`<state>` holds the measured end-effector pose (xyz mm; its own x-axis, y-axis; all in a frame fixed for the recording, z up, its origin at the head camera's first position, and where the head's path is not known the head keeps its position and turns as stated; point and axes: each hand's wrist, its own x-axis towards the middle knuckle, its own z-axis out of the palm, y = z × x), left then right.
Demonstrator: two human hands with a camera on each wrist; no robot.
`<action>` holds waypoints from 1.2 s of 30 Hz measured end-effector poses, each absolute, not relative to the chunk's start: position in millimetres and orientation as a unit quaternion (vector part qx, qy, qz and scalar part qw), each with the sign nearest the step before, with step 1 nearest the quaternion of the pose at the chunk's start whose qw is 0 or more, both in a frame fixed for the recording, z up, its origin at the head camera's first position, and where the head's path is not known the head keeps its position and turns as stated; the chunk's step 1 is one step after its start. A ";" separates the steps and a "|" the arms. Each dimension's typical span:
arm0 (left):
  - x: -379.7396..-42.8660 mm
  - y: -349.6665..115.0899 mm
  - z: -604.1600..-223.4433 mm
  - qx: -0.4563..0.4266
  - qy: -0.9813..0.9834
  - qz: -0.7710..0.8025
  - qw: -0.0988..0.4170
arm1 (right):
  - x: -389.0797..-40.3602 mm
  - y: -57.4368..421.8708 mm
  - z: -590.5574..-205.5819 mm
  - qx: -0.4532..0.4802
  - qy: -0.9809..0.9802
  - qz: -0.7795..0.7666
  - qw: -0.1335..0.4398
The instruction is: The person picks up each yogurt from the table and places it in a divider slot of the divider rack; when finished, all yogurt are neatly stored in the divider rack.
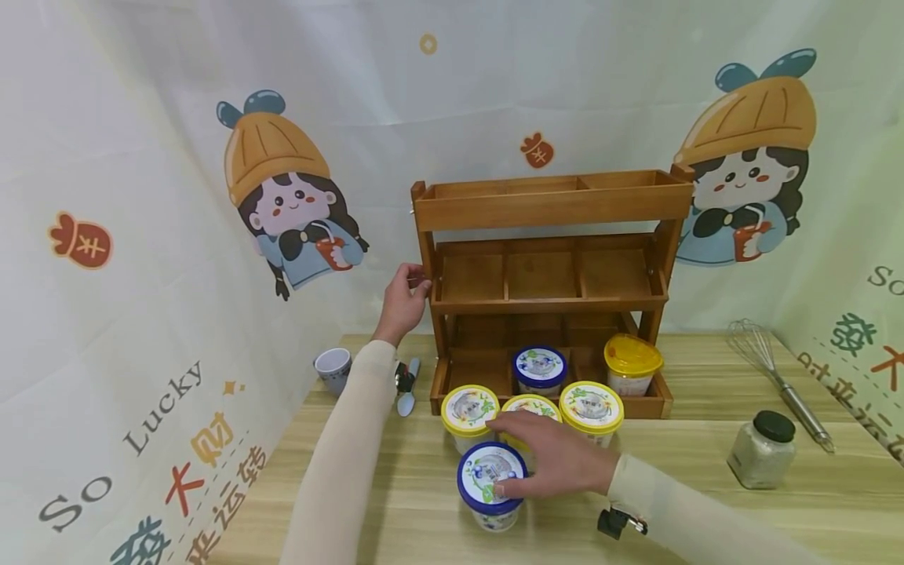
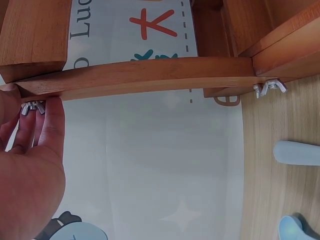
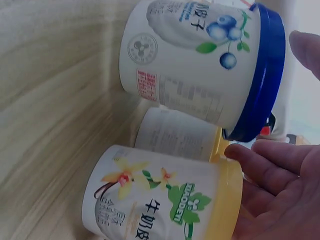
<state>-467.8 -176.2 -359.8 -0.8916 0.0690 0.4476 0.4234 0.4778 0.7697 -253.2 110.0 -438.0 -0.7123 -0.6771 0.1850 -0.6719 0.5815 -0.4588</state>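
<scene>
My left hand (image 1: 404, 302) holds the left side post of a brown three-tier wooden rack (image 1: 551, 208), its fingers around a wing nut (image 2: 33, 106) in the left wrist view. My right hand (image 1: 561, 459) hovers spread at a blue-lidded tub (image 1: 489, 475) with blueberries on its label. Thumb and fingertips stand just off the blue lid in the right wrist view. Three yellow-lidded tubs (image 1: 469, 410) stand in a row behind it, the middle one partly hidden by my right hand. On the rack's bottom tier sit another blue-lidded tub (image 1: 540, 366) and a tilted yellow-lidded tub (image 1: 631, 365).
A small patterned cup (image 1: 333, 369) and a pale blue spoon (image 1: 406, 403) lie to the left of the rack. At the right are a glass jar (image 1: 763, 451) with a black lid and a whisk (image 1: 794, 400). A printed cloth (image 1: 452, 86) hangs behind and at both sides.
</scene>
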 end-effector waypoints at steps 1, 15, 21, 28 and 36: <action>-467.8 -176.3 -359.7 -0.147 -0.840 -0.489 0.182 | -252.1 109.6 -438.0 -0.381 0.889 -0.253 0.007; -464.7 -175.6 -360.7 -0.138 -0.843 -0.490 0.174 | -234.5 111.1 -440.4 -0.428 0.874 -0.228 0.032; -467.1 -174.9 -360.1 -0.140 -0.841 -0.490 0.180 | -230.8 113.8 -438.8 -0.433 0.876 -0.212 0.020; -467.2 -176.1 -358.7 -0.136 -0.841 -0.492 0.178 | -227.2 113.5 -435.5 -0.464 0.862 -0.204 0.004; -468.1 -177.0 -358.6 -0.142 -0.841 -0.491 0.179 | -225.3 115.2 -434.1 -0.475 0.858 -0.197 -0.010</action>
<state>-468.1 -177.0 -358.6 -0.8955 0.0627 0.4406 0.4145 0.4780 0.7744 -225.3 115.2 -434.1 -0.5489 -0.8108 0.2033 -0.8184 0.4717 -0.3282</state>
